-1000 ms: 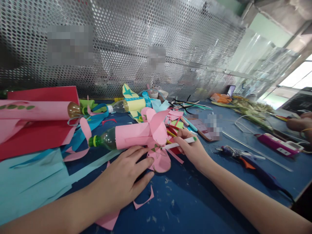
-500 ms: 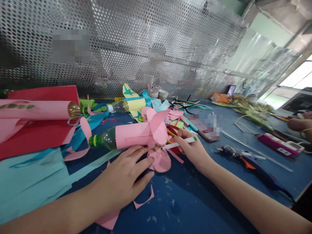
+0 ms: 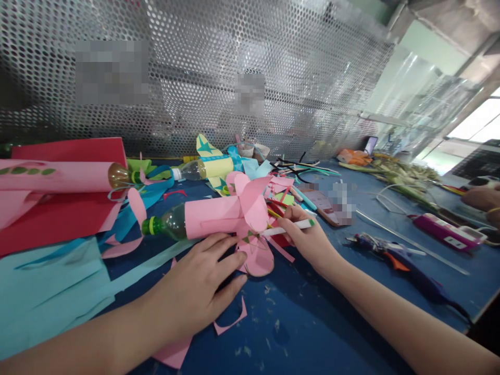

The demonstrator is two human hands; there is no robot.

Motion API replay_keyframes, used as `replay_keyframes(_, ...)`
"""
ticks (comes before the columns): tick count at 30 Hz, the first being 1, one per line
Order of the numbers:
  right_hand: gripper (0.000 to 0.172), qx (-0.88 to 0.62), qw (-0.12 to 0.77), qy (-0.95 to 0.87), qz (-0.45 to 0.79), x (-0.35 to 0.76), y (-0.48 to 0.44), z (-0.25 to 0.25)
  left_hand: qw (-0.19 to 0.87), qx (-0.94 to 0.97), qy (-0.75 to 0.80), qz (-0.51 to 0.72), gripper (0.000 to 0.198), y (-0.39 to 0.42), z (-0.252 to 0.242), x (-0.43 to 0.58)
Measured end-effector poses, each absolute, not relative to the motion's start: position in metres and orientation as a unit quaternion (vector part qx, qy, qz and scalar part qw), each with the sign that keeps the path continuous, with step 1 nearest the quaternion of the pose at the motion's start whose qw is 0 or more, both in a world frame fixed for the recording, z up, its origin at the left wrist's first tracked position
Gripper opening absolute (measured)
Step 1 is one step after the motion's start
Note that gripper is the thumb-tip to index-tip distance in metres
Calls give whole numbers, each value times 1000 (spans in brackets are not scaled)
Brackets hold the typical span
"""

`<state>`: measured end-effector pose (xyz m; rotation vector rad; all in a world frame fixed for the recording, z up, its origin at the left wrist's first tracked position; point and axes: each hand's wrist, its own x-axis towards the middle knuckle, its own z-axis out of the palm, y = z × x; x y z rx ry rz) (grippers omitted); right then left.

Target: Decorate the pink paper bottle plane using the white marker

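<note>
A plastic bottle wrapped in pink paper [image 3: 211,217], with pink paper wings and a green cap, lies on the blue table [image 3: 297,323]. My left hand [image 3: 195,286] rests flat with spread fingers on the table, its fingertips pressing the lower pink wing [image 3: 260,258]. My right hand [image 3: 307,237] pinches a white pen with a green end [image 3: 289,228], its tip on that pink wing.
Red, pink and teal paper sheets [image 3: 58,219] cover the left. A yellow-wrapped bottle plane [image 3: 213,166] lies behind. A phone [image 3: 328,205], a glue gun [image 3: 394,260] and a purple power strip [image 3: 445,232] lie right. Another person's hand [image 3: 482,200] shows far right. Perforated metal screen behind.
The pen in my right hand has tilted slightly, its tip shifting on the wing. The other person's hand at far right has drawn back a little.
</note>
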<state>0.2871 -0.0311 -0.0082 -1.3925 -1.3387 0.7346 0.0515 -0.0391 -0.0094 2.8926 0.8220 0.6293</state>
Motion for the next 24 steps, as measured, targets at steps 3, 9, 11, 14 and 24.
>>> replay_keyframes(3, 25, -583, 509, -558, 300, 287, -31, -8, 43, 938, 273, 207, 31, -39, -9, 52)
replay_keyframes(9, 29, -571, 501, -556, 338, 285, -32, -6, 39, 938, 269, 214, 33, -39, -10, 52)
replay_keyframes(11, 29, -572, 504, -554, 334, 284, -32, -6, 36, 938, 269, 214, 33, -39, -10, 52)
replay_keyframes(14, 29, -572, 507, -551, 335, 284, -32, -6, 35, 939, 269, 210, 32, -38, -10, 52)
replay_keyframes(24, 26, -586, 509, -552, 307, 289, -30, -11, 28, 941, 269, 206, 32, -39, -8, 52)
